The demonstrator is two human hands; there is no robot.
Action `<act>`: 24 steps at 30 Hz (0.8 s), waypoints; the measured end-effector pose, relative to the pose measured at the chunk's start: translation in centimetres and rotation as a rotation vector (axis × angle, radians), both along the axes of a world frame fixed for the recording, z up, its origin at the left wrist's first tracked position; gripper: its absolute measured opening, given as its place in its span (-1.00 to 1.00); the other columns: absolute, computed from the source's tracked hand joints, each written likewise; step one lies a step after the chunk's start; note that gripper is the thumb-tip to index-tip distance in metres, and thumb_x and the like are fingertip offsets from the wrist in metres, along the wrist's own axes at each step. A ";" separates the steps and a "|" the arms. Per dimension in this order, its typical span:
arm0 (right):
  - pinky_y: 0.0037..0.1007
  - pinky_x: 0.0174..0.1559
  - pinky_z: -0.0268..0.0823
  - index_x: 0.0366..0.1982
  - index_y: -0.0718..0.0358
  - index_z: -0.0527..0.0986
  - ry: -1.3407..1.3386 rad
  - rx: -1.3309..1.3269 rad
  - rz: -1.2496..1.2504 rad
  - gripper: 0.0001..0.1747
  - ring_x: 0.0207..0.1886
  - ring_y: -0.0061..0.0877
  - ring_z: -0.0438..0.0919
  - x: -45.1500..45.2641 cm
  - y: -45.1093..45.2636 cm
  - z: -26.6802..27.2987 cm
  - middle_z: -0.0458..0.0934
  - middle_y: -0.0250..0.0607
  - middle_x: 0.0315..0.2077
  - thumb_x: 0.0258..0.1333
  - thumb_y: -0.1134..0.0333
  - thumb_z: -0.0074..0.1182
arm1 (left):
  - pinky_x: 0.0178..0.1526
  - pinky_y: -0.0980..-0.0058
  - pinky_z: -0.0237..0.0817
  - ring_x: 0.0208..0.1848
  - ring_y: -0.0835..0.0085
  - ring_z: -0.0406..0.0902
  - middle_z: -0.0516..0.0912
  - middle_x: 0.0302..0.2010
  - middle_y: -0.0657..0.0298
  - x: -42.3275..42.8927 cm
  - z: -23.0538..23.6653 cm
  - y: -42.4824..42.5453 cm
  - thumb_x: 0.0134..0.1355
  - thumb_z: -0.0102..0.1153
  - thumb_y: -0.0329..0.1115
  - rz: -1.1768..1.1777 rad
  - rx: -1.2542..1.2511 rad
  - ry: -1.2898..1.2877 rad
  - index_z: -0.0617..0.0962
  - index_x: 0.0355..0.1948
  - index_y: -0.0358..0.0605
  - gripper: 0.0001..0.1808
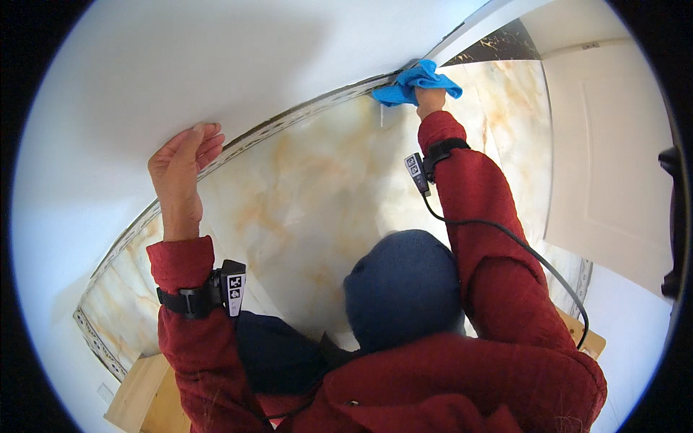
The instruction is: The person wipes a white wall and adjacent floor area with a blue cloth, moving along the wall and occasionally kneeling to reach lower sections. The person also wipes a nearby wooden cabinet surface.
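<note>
My right hand (431,99) grips a crumpled blue cloth (401,93) at the patterned skirting (303,111), close to the foot of a white door frame (460,38). Folds of the cloth hide most of its fingers. My left hand (183,172) is beside the white wall (135,108), just over the skirting, with loosely bent fingers and nothing visible in it. Whether it touches the wall is unclear. Between the hands, dark grime shows along the skirting's top edge. Marbled floor tiles (281,205) spread below me.
A pale panelled door (601,157) stands at the right. Dark patterned flooring (498,46) begins beyond the doorway. Light wooden furniture (142,387) is at the lower left, near a wall socket (105,392). A black cable (520,243) runs along my right sleeve from a wrist-strapped device (417,172).
</note>
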State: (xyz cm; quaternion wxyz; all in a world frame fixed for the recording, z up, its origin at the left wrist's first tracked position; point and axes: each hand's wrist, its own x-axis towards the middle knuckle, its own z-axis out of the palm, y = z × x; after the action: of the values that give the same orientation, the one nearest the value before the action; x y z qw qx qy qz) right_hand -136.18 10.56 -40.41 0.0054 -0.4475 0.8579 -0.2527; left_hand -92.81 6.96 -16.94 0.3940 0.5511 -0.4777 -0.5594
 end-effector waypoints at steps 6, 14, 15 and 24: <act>-0.41 -0.47 0.37 -0.25 0.21 0.50 -1.289 -0.564 -0.117 -0.79 -0.42 -0.50 0.51 2.3 0.4 8.2 0.55 -0.26 -0.38 0.01 0.42 0.15 | -0.11 0.46 0.50 -0.26 0.38 0.67 0.71 -0.29 0.11 0.6 0.1 -0.3 0.24 0.14 -0.34 0.013 -0.100 -0.045 0.67 -0.27 -0.32 -0.78; -0.34 -0.13 0.50 -0.12 0.34 0.54 -0.759 -0.495 0.301 -0.60 -0.23 -0.35 0.64 6.6 0.9 15.8 0.64 -0.07 -0.24 -0.02 0.34 0.32 | -0.07 0.49 0.48 -0.24 0.42 0.68 0.73 -0.31 0.10 1.2 1.4 0.0 0.19 0.24 -0.33 0.073 -0.275 -0.084 0.68 -0.25 -0.31 -0.77; -0.32 -0.08 0.53 -0.05 0.37 0.53 -0.727 -0.470 0.357 -0.53 -0.19 -0.32 0.64 6.8 0.7 16.2 0.63 -0.02 -0.16 -0.02 0.34 0.34 | -0.07 0.49 0.48 -0.25 0.43 0.68 0.73 -0.32 0.10 1.3 1.4 0.1 0.18 0.26 -0.32 0.093 -0.304 -0.136 0.68 -0.25 -0.30 -0.77; -0.40 -0.15 0.40 -0.29 0.30 0.53 -0.674 -0.526 1.104 -0.80 -0.27 -0.40 0.56 16.6 -1.5 21.0 0.58 -0.09 -0.31 -0.06 0.55 0.16 | -0.06 0.52 0.49 -0.23 0.46 0.68 0.72 -0.31 0.13 4.3 1.1 0.2 0.16 0.33 -0.21 0.205 -0.415 -0.366 0.68 -0.21 -0.26 -0.69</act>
State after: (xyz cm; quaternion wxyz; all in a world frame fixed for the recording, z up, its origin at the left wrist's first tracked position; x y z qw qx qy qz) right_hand -119.60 9.04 -19.44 0.2904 -0.7016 0.3667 -0.5375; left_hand -88.51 7.16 -15.83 0.4600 0.5959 -0.5868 -0.2982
